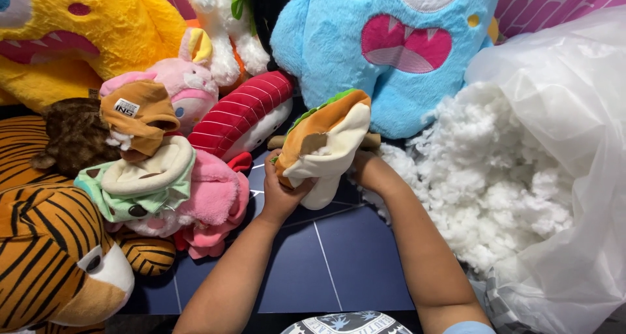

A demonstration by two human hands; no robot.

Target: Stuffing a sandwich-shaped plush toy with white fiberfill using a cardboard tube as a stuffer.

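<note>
Above blue floor (326, 262): left hand (282, 192) fingers clamped on taco plush (326, 138) (right hand (366, 168) fingers hidden, cannot tell).

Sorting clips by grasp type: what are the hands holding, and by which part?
A half-stuffed taco plush: the left hand grips its lower end; the right hand is against its far side, fingers hidden.

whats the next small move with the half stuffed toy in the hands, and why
Probably the right hand should pull a tuft from the white stuffing pile beside it. The left hand holds the tan and cream plush toy from below, its opening shows only a little white filling, and the cream lower part looks limp.
</note>
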